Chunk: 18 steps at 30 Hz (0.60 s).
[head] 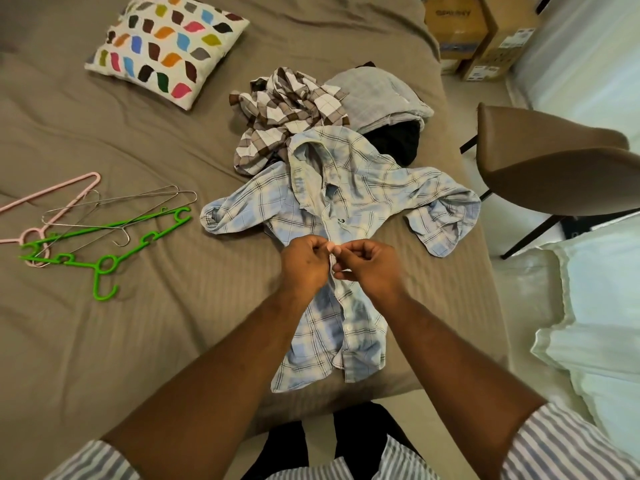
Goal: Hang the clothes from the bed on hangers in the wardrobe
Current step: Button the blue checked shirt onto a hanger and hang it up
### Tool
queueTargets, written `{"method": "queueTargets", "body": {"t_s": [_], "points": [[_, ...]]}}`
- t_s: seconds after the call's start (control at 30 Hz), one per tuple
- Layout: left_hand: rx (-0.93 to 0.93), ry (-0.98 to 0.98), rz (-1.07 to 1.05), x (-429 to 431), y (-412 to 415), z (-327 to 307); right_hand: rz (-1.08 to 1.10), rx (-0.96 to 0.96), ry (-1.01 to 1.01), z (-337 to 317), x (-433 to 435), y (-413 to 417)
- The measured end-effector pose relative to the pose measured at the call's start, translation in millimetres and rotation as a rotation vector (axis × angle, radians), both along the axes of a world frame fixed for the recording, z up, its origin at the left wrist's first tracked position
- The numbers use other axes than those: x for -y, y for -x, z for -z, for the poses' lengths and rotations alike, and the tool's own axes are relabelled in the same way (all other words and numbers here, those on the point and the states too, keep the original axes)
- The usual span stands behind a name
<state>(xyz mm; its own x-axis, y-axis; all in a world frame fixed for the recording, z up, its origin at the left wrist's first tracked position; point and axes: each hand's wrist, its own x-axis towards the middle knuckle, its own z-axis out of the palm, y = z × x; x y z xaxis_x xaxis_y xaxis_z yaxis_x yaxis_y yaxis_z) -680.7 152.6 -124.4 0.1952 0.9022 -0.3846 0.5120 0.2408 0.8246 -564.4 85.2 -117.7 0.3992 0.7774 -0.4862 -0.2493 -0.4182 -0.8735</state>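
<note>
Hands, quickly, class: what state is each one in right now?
Left hand: closed, pinching the blue plaid shirt at its button placket.
Right hand: closed, pinching the same placket.

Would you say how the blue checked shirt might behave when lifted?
Probably floppy: the blue checked shirt lies creased, sleeves crumpled. Likely light; the cloth looks thin. Its front may gape beyond the left hand and right hand pinching it.

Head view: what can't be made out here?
All in the head view.
Blue plaid shirt: the fingers of the left hand and right hand cover the spot they pinch; fastening or undoing, cannot tell.
Dark garment: mostly buried under the grey garment and the plaid shirt.
Pink hanger: cut off by the left edge.
Cardboard boxes: label print blurred.
Wardrobe: out of frame.
</note>
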Motion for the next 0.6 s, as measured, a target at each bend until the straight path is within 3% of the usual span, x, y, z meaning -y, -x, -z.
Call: {"method": "queueTargets", "body": {"t_s": [0.2,0.37,0.4,0.5,0.6], "points": [[-0.042,-0.031,0.011,8,1,3,0.028,0.076,0.036,6,1,3],[-0.061,-0.055,0.043,14,5,0,0.07,-0.222,0.113,4,6,1],[-0.076,-0.082,0.076,16,6,-3,0.052,-0.167,0.136,4,7,-1],[-0.035,-0.162,0.198,27,7,-8,0.04,0.278,0.157,9,-2,-8],[-0.078,-0.283,0.352,39,6,-7,-0.053,0.473,0.157,8,-19,-11]]}}
